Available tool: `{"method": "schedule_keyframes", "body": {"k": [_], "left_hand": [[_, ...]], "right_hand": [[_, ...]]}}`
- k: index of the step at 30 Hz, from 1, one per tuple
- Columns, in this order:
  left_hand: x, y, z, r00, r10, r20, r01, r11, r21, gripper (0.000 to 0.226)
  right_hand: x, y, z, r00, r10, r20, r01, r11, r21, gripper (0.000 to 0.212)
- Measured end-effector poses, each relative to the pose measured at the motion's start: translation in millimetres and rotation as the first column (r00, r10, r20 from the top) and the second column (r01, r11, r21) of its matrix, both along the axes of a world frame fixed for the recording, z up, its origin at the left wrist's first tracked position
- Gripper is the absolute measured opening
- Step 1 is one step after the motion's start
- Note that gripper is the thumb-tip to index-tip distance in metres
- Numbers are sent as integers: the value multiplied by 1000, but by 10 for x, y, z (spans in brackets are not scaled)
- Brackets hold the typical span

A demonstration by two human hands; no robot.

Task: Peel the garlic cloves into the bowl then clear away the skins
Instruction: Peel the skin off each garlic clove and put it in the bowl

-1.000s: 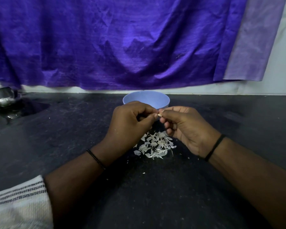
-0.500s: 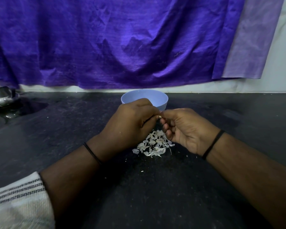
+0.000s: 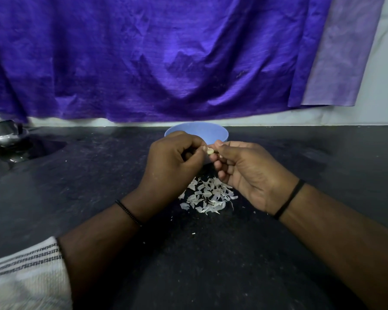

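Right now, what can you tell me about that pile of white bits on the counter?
The pile of garlic skins is a loose heap of thin, papery, whitish flakes, curled and overlapping. It lies on the dark counter below the hands, nearer than the blue bowl. A few stray crumbs sit around it. Neither hand touches it.

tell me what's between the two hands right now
A small garlic clove, pinched between the fingertips of the left hand and the right hand, in front of the blue bowl in the head view.
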State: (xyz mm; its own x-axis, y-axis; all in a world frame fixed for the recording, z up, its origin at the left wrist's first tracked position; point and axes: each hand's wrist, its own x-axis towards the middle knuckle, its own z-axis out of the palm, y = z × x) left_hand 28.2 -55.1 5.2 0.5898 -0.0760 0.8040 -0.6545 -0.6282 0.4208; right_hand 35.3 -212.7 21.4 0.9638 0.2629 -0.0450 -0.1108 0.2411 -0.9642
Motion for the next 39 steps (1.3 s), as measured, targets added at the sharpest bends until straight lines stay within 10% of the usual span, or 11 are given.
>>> {"method": "schedule_keyframes", "body": {"k": [28, 39], "left_hand": [[48, 40, -15, 962, 56, -266, -126, 959, -255, 16], [17, 40, -6, 925, 209, -316, -221, 975, -2, 36]], "right_hand": [[30, -83, -54, 963, 67, 262, -16, 982, -190, 25], [77, -115, -85, 945, -4, 326, 71, 978, -196, 16]]}}
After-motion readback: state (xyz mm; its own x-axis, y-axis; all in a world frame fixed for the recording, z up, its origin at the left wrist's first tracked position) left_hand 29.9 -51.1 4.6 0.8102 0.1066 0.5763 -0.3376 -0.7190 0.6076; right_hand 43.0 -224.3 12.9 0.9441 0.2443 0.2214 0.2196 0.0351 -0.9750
